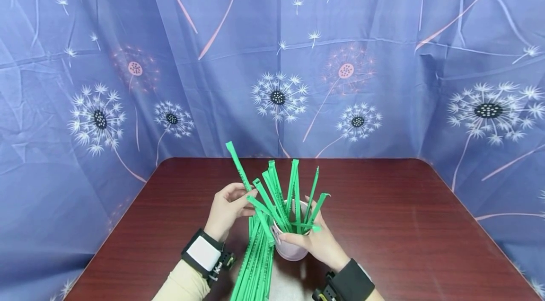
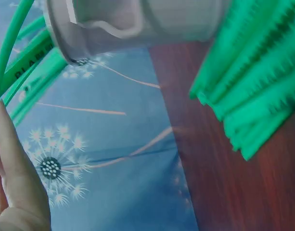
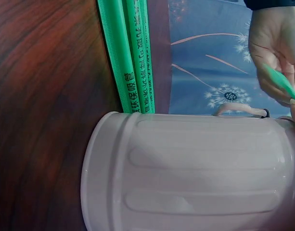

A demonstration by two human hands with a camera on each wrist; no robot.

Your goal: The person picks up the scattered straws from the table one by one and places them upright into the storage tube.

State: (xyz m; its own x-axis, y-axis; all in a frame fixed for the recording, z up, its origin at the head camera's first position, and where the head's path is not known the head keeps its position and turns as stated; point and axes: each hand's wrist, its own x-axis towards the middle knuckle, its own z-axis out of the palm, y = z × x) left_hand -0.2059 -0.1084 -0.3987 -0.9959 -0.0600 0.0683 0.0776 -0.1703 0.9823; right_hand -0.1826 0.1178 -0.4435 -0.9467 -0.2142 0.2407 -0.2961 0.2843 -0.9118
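Straws in green wrappers (image 1: 284,197) stood fanned out in a pale pink cup (image 1: 291,248), which sat at the near middle of the dark red-brown table (image 1: 404,225). Its ribbed wall filled the right wrist view (image 3: 195,173), and its rim and small handle showed from the left wrist view (image 2: 137,24). Wrapped around the cup's right side, the right hand (image 1: 319,242) gripped it with curled fingers. Left of the cup, the left hand (image 1: 227,208) pinched one long green straw (image 1: 238,166) between thumb and fingertips; that straw leaned up and to the left, its top higher than the others. Just left of the cup, a loose bundle of wrapped straws (image 1: 255,268) lay flat on the table, running toward the near edge. Both wrists wore black bands. Blue cloth printed with dandelions (image 1: 276,55) hung behind and beside the table.
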